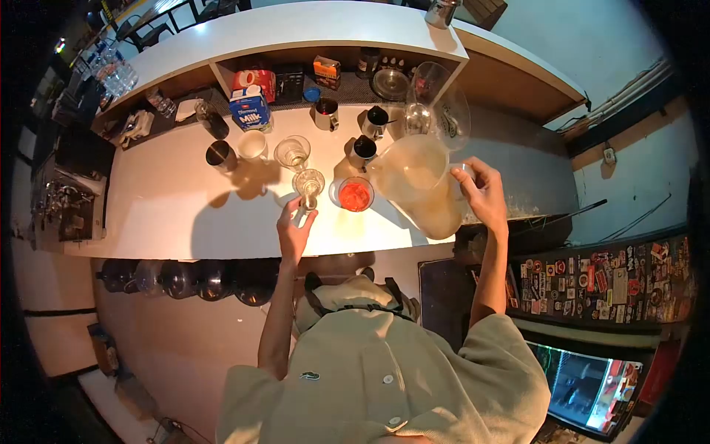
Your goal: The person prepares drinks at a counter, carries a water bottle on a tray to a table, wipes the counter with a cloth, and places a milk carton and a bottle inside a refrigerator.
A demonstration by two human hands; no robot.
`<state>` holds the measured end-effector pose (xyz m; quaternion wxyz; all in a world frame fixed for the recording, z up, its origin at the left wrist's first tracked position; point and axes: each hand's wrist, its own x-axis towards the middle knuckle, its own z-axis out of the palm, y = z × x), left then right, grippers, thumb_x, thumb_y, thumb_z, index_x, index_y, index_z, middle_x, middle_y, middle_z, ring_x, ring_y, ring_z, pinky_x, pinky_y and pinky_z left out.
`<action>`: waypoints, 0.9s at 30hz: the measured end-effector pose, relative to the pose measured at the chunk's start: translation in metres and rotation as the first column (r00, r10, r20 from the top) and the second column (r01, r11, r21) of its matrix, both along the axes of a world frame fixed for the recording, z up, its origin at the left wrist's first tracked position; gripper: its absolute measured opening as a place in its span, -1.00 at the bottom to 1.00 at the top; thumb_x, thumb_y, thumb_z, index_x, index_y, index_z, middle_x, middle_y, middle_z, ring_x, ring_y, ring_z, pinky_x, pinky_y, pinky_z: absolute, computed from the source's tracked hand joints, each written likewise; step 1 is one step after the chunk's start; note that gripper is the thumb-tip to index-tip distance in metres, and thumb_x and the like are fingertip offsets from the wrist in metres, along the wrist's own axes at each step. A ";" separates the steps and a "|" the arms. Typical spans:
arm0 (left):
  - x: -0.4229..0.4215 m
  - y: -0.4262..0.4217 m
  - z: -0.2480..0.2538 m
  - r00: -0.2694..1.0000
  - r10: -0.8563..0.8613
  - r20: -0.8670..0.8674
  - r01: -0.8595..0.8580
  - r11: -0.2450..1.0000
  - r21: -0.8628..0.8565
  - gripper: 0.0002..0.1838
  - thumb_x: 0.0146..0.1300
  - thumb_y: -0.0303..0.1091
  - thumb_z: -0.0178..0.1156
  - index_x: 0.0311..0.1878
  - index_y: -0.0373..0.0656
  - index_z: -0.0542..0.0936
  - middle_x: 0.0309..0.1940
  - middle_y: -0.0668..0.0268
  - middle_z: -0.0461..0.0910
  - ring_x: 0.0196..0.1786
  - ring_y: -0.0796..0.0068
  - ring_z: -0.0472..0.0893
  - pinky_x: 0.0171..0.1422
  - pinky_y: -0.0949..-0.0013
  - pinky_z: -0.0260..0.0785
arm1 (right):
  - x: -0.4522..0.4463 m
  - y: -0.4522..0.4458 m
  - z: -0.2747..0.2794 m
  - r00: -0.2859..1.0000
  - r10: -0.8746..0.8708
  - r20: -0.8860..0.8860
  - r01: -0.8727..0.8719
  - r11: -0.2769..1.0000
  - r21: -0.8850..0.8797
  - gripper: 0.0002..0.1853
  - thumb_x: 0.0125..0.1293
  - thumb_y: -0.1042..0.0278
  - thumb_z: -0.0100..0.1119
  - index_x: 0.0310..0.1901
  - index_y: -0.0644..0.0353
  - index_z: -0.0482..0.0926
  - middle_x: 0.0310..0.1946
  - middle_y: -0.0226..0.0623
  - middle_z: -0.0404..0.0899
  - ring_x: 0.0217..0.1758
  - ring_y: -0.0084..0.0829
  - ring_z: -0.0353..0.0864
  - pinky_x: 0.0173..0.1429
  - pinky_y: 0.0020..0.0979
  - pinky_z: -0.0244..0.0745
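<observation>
My left hand [297,224] is closed around the lower part of a clear glass [308,183], just above the white counter [159,214]. In my right hand [481,194] is the handle of a large translucent pitcher [418,181], tilted with its spout toward the left. Between the two, a glass with red contents [356,195] stands on the counter. Another clear glass [293,152] is right behind the one in my left hand. A dark metal cup [362,150] stands beside the pitcher's spout. How much liquid the pitcher holds is hard to tell.
At the back stand a milk carton [250,109], a white cup [253,146], a metal cup [220,155] and metal jugs [326,114]. Tall clear containers [436,103] are behind the pitcher. A raised shelf [325,29] runs along the back.
</observation>
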<state>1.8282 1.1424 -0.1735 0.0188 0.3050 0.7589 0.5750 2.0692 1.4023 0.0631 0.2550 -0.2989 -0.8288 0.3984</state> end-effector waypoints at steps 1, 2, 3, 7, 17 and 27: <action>-0.003 -0.004 -0.002 1.000 0.006 0.003 -0.006 1.000 -0.019 -0.52 0.15 -0.37 0.49 0.14 -0.20 0.59 -0.03 0.17 0.72 0.04 0.25 0.68 0.10 0.21 0.46 | 0.001 -0.004 -0.001 0.999 0.000 -0.045 -0.002 0.999 -0.037 -0.72 0.41 0.20 0.32 -0.29 0.30 0.63 -0.59 -0.63 0.37 -0.51 -0.72 0.19 -0.45 -0.51 0.07; -0.006 -0.010 -0.004 1.000 0.012 0.008 -0.012 0.999 -0.042 -0.52 0.16 -0.38 0.48 0.14 -0.20 0.59 -0.03 0.18 0.72 0.03 0.26 0.67 0.09 0.22 0.46 | 0.002 -0.009 -0.002 0.997 -0.005 -0.079 -0.002 0.997 -0.082 -0.72 0.42 0.21 0.31 -0.29 0.29 0.62 -0.58 -0.64 0.38 -0.50 -0.73 0.21 -0.44 -0.52 0.08; -0.007 -0.015 -0.005 1.000 0.021 0.011 -0.020 0.998 -0.063 -0.53 0.17 -0.38 0.47 0.15 -0.19 0.59 -0.03 0.20 0.72 0.02 0.28 0.67 0.08 0.24 0.46 | 0.002 -0.016 -0.002 0.993 -0.010 -0.115 -0.005 0.992 -0.126 -0.72 0.44 0.21 0.30 -0.29 0.28 0.61 -0.56 -0.64 0.39 -0.48 -0.74 0.22 -0.43 -0.54 0.09; -0.016 -0.029 -0.016 0.988 0.063 0.142 -0.067 0.998 0.020 -0.57 0.20 -0.37 0.45 0.14 -0.18 0.60 -0.04 0.27 0.71 0.03 0.36 0.65 0.09 0.27 0.45 | -0.011 -0.043 -0.002 0.960 0.029 -0.277 -0.076 0.984 -0.161 -0.72 0.46 0.20 0.29 -0.28 0.27 0.59 -0.52 -0.63 0.42 -0.43 -0.77 0.27 -0.38 -0.57 0.13; -0.078 -0.089 -0.020 0.954 0.152 0.258 -0.144 0.988 -0.051 -0.57 0.28 -0.37 0.41 0.19 -0.21 0.58 0.01 0.24 0.69 0.05 0.43 0.66 0.16 0.30 0.50 | -0.106 -0.147 -0.070 0.866 -0.079 -0.494 -0.200 0.850 -0.487 -0.72 0.48 0.26 0.24 -0.41 0.16 0.53 -0.48 -0.60 0.48 -0.46 -0.77 0.30 -0.34 -0.62 0.26; -0.134 -0.105 -0.039 0.952 0.042 0.302 -0.064 0.996 0.063 -0.61 0.31 -0.44 0.32 0.16 -0.34 0.53 -0.01 0.22 0.64 0.02 0.47 0.60 0.20 0.38 0.45 | -0.205 -0.240 -0.164 0.854 -0.181 -0.487 -0.115 0.848 -0.517 -0.72 0.56 0.26 0.11 -0.36 0.17 0.48 -0.51 -0.65 0.39 -0.47 -0.80 0.17 -0.42 -0.56 0.09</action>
